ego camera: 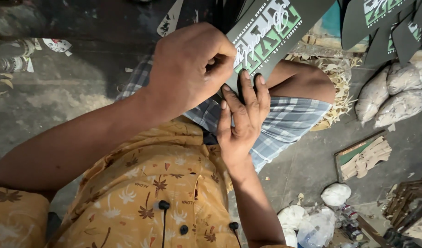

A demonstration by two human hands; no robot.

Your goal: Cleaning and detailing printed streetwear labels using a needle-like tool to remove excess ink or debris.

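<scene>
The left hand point(190, 69) pinches the dark printed sheet's point(266, 34) corner while the right hand point(242, 115) lies flat under it, fingers spread, so a hard tug might tear it

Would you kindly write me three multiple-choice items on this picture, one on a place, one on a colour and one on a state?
1. Where do the bulging clear bags lie?
A. on the floor at the right
B. on the person's lap
C. by the bottles at the left

2. What colour is the print on the dark sheet?
A. red and yellow
B. green and white
C. blue and orange

3. How does the left hand meet the sheet?
A. it lies flat and open on it
B. it is clear of it
C. its fingers pinch the sheet's lower edge

Answers:
1 A, they lie on the grey floor at the right of the view.
2 B, green blocks and white lettering show on it.
3 C, the fingers close on the edge, while the right hand supports the sheet from below with spread fingers.
</scene>
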